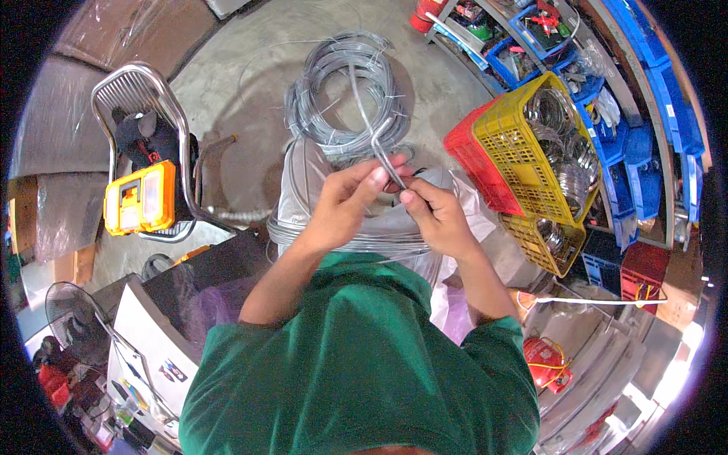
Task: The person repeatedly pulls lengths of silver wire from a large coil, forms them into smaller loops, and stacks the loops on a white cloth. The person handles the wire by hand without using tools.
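Both hands are closed on a length of grey metal wire [362, 102] in front of my chest. My left hand [345, 203] pinches it between thumb and fingers. Just beside it, my right hand [446, 221] grips the lower part, fingers curled. Above the hands the wire shows a bend, and its thin upper stretch reaches over a large tied coil of wire [303, 98] on the floor. A second coil of wire [387, 243] lies below my hands, close to my body, around pale plastic wrapping. The wire's lower end is hidden by my fingers.
To the left, a metal-framed chair [182, 114] carries an orange case [140, 199]. On the right stand a yellow crate [497, 144] of wire coils, a red crate [472, 155] and shelves with blue bins [644, 178]. A fan [72, 309] stands lower left.
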Demonstrator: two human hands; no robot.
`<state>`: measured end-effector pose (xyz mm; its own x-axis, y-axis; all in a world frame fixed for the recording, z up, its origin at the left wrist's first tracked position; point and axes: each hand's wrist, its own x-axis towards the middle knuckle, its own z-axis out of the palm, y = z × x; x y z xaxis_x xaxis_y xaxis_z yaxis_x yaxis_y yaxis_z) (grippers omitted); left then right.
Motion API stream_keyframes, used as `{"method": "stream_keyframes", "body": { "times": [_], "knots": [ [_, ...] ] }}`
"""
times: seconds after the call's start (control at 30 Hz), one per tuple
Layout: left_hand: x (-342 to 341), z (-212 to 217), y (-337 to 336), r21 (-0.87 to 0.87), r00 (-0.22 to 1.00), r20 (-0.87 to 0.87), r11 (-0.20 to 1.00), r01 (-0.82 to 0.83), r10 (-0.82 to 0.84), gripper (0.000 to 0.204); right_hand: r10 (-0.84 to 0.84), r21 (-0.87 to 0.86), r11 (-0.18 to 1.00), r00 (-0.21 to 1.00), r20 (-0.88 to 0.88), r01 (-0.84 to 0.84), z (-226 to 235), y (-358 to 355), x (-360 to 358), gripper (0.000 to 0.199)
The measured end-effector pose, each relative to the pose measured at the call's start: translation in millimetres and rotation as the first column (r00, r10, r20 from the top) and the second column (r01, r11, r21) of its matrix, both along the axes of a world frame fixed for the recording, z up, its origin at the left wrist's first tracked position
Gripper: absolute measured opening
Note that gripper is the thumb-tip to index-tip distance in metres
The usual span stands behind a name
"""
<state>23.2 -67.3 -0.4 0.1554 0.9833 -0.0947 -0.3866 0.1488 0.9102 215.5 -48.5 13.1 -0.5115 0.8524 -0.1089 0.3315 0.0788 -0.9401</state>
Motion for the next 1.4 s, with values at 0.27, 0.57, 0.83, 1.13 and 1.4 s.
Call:
{"method": "stream_keyframes", "body": {
  "times": [0.27,0.57,0.83,1.13,1.4],
  "knots": [
    [27,3,9,-0.155,0.937,0.025,0.927,-0.341,0.349,0.033,-0.088,0.282,0.958,0.992,0.092,0.059,-12,-13,-9,0.018],
    [11,-4,26,0.289,0.562,-0.751,0.938,-0.193,0.347,0.033,-0.170,0.577,0.816,0.970,0.172,0.041,-37,-16,-11,0.015],
    [29,-13,21,0.204,0.609,-0.638,0.865,-0.458,0.472,0.040,-0.300,0.653,0.740,0.948,0.105,0.162,-66,-24,-26,0.022],
    [41,-19,25,-0.204,0.946,0.281,0.973,-0.107,0.163,0.039,-0.437,0.314,0.830,0.887,-0.146,0.461,-82,-26,-44,0.016],
    [23,-4,19,-0.076,0.974,0.220,0.995,0.071,-0.053,0.035,-0.375,0.572,0.743,0.924,-0.075,0.348,-2,6,2,0.019]
  ]
}}
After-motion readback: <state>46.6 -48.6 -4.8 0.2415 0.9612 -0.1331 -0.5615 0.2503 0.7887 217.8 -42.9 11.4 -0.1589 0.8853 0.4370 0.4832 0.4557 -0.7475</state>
